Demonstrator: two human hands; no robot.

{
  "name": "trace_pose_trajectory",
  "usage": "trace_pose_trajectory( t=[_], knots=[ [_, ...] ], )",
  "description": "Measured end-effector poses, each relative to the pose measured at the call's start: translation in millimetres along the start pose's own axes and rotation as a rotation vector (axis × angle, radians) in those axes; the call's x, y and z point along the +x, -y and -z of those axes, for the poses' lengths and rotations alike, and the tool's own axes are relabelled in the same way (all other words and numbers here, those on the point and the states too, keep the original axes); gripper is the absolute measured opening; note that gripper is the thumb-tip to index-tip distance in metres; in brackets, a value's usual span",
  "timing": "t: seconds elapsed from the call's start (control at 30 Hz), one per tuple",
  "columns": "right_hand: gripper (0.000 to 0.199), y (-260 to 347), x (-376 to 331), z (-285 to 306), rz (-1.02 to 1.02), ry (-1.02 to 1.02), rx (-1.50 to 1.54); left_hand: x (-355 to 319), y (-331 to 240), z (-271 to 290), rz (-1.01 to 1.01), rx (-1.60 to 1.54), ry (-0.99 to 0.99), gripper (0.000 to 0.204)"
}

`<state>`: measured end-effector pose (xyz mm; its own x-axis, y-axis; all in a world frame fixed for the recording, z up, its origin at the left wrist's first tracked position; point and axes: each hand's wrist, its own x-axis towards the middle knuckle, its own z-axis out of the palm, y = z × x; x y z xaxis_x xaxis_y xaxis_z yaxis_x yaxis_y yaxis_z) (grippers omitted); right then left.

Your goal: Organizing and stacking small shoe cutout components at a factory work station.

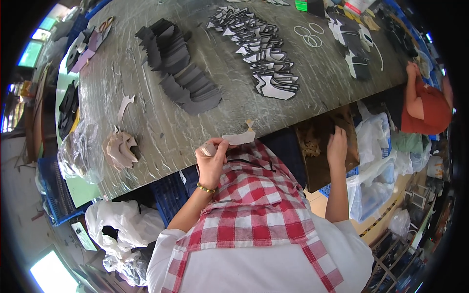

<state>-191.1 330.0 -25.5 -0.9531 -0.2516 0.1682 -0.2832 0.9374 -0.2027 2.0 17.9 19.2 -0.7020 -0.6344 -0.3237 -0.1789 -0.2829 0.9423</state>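
Observation:
My left hand [211,160] is closed at the table's near edge. Between its thumb and finger is a pale curved cut piece [240,138] with a yellowish narrow tip. A beige rolled bit [209,150] also shows within that hand's curled fingers; what it is I cannot make out. Over to the right, my right hand [337,149] is over a brown open box [346,123], fingers stretched out and nothing visible in them. Brown scraps [310,144] lie inside the box, left of this hand.
Overlapping dark grey cut pieces [193,90] and a row of white-and-black pieces [271,63] cover the plastic-wrapped table [146,168]. Beige pieces [120,150] sit at left, white rings [309,36] at upper right. A person in red [427,110] is at far right.

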Motion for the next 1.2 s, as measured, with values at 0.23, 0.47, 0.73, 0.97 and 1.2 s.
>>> trace_pose_trajectory(
  t=[0.23, 0.47, 0.73, 0.97, 1.2],
  knots=[
    [0.023, 173.6, 9.6, 40.6, 0.523, 0.276, 0.781, -2.1, 7.3, 5.6, -0.006, 0.052, 0.003, 0.013],
    [0.009, 184.9, 17.9, 9.0, 0.488, 0.374, 0.792, -4.7, 6.2, -0.4, -0.014, 0.059, 0.013, 0.012],
    [0.025, 66.9, 16.0, 30.1, -0.143, 0.189, 0.305, -3.1, 7.1, 2.1, 0.009, -0.019, 0.003, 0.012],
    [0.016, 84.9, -0.6, 32.0, 0.064, 0.137, 0.101, -1.5, 4.1, 2.0, 0.014, 0.01, 0.007, 0.012],
    [0.012, 193.1, -6.5, 24.4, 0.716, 0.248, 0.535, -1.7, 5.3, -1.4, -0.014, 0.044, 0.001, 0.014]
  ],
)
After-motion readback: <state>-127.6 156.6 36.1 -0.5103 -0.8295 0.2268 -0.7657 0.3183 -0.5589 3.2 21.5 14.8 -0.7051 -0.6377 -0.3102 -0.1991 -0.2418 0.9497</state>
